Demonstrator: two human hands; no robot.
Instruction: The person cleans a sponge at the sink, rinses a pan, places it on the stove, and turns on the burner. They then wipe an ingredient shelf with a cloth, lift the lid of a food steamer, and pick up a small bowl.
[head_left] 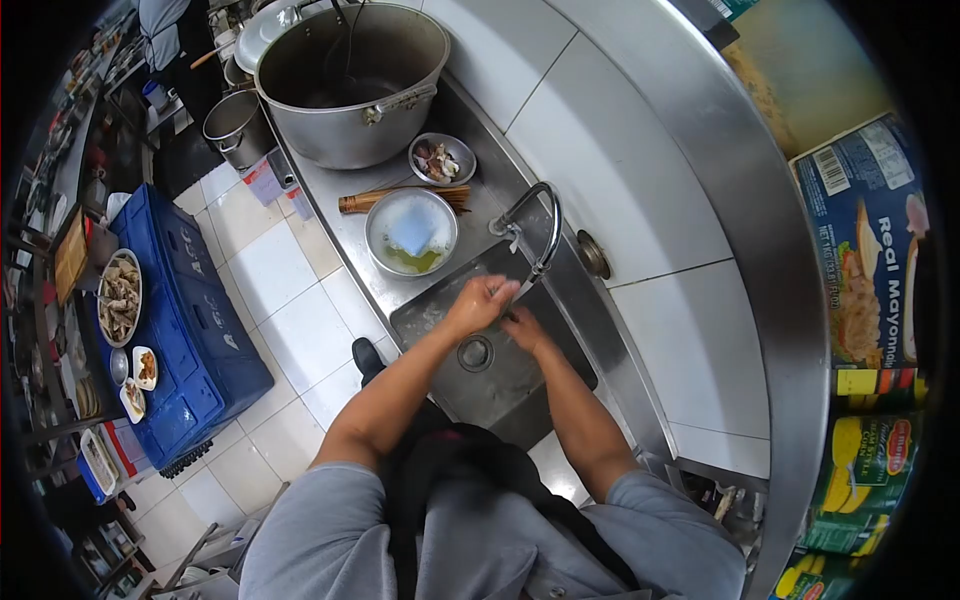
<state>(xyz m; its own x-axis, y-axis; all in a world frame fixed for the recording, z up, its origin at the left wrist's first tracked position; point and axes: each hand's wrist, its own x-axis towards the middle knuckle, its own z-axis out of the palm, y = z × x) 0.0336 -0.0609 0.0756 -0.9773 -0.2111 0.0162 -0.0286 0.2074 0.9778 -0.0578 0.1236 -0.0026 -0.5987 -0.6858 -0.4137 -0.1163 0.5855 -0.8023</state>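
Both hands are over the metal sink (440, 385), close under the spout of the curved faucet (553, 235). My left hand (483, 303) is at the spout's mouth with its fingers bent and pressed together; whether something is in them is too small to tell. Just right of it and lower, my right hand (524, 328) has its fingertips turned toward the spout, partly blurred. Beyond the sink, a metal bowl (372, 240) holds suds and a light blue sponge (410, 232). Wooden sticks (362, 202) lie behind that bowl, and a small bowl (464, 152) holds food scraps.
A large metal pot (350, 140) stands at the counter's far end. On the left, blue crates (205, 340) carry a tray of food (120, 300) and small dishes. Cans and packets (870, 460) line the right shelf. Another person (168, 35) stands at the top left.
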